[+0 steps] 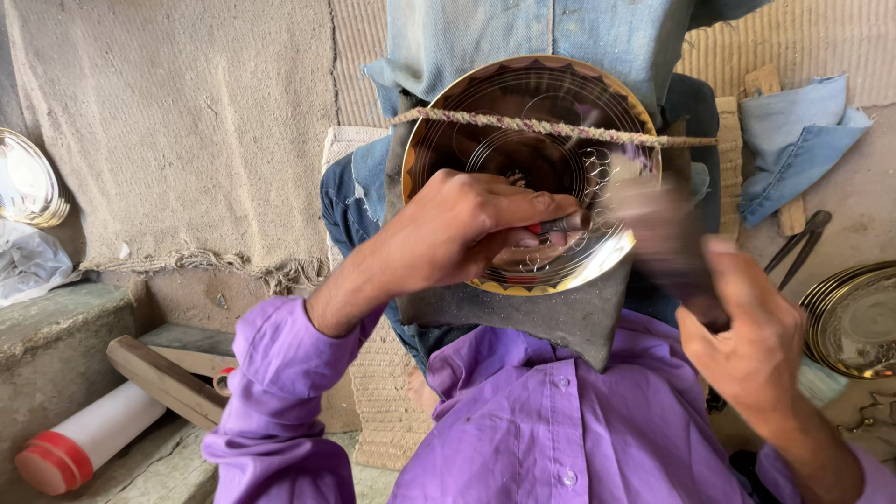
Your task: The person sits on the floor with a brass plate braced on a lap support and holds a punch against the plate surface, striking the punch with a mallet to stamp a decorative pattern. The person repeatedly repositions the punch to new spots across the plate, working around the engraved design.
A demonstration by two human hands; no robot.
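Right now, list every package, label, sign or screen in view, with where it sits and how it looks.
Tube: a white cylinder with a red cap, lying low at the left beside a wooden board; any label is out of sight.
Plastic bag: crumpled and clear-white, at the left edge on a ledge.
No signs or screens show.

— What lies off to the left?

— A white cylinder with a red end lies on its side at the lower left, next to a wooden bar. Higher up, a shiny metal dish rests at the left edge, above a crumpled clear plastic bag. A coarse beige cloth hangs behind them.

— And to the right?

— A folded piece of blue denim lies against the corrugated cardboard. Below it are dark metal tongs, and beside them a stack of brass-rimmed plates at the right edge.
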